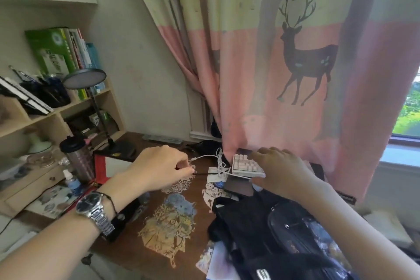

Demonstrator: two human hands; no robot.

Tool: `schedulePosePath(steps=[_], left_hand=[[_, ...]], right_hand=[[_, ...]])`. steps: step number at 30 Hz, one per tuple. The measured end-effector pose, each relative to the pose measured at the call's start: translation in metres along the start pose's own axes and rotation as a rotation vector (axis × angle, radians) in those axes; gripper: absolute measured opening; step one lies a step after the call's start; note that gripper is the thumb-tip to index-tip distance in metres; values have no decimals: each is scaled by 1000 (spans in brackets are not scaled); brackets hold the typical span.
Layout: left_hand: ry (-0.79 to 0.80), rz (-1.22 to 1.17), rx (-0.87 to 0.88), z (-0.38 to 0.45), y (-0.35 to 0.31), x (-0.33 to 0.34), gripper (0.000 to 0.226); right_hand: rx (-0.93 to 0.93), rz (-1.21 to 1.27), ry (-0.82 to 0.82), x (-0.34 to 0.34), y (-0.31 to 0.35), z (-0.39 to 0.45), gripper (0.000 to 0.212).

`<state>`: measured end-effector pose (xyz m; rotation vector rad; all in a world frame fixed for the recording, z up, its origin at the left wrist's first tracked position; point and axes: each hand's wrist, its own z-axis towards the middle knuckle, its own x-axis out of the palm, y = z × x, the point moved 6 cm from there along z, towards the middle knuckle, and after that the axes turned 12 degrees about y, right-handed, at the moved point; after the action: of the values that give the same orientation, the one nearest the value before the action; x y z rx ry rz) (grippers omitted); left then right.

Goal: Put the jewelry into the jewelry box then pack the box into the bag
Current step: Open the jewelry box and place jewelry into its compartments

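Note:
My left hand [163, 167], with a metal watch on the wrist, hovers over the middle of the brown desk. Its thumb and forefinger are pinched on a small pale piece of jewelry [193, 169], which is too small to make out clearly. Just left of that hand stands the red jewelry box [100, 167], open, with a white inside. My right hand [280, 171] is spread palm down over a white keyboard [244, 166] and holds nothing. The black bag [256, 232] lies at the desk's front right, under my right forearm.
Paper cut-outs [172, 218] lie flat on the desk [127, 250]. A white cable [219, 161] runs between my hands. A dark tumbler [78, 157], a small bottle [72, 180] and a desk lamp [85, 78] stand at left by the shelves. A deer curtain [295, 63] hangs behind.

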<state>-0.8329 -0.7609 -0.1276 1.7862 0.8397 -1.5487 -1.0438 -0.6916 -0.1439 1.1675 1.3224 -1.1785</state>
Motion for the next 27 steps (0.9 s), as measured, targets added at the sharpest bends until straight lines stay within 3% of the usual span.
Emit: schedulePosePath(steps=[11,21,27], left_hand=[[113,-3,-53,37,84,16,33],[119,-14,203,89,191,56,38],[176,-92,321,87,238,96,34]], right_hand=[[-111,63,13,17,39,97,43],[43,168,1,66,130,192,47],[135,147,101,102,183,218,47]])
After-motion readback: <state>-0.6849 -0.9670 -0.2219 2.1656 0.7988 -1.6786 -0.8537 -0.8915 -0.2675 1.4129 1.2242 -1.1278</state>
